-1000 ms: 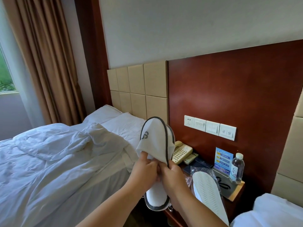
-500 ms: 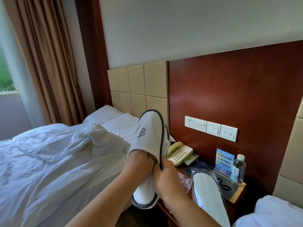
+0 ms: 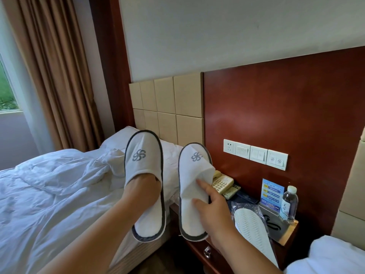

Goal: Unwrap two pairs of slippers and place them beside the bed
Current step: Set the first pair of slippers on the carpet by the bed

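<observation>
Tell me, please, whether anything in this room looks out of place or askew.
The wrapped slipper lies sole up, sticking out past the front edge of the nightstand. The unwrapped slipper in the right hand has its upper creased flat rather than arched. The duvet is rumpled.

Two white slippers are held up, toes upward, over the gap between the bed and the nightstand. The left hand is pushed into the left slipper, so its fingers are hidden. The right slipper is gripped by the right hand, with thumb and forefinger laid on its top. A wrapped pair is seen sole-up, jutting over the nightstand's front edge. A phone is set at its left rear corner, a bottle near its right edge.
</observation>
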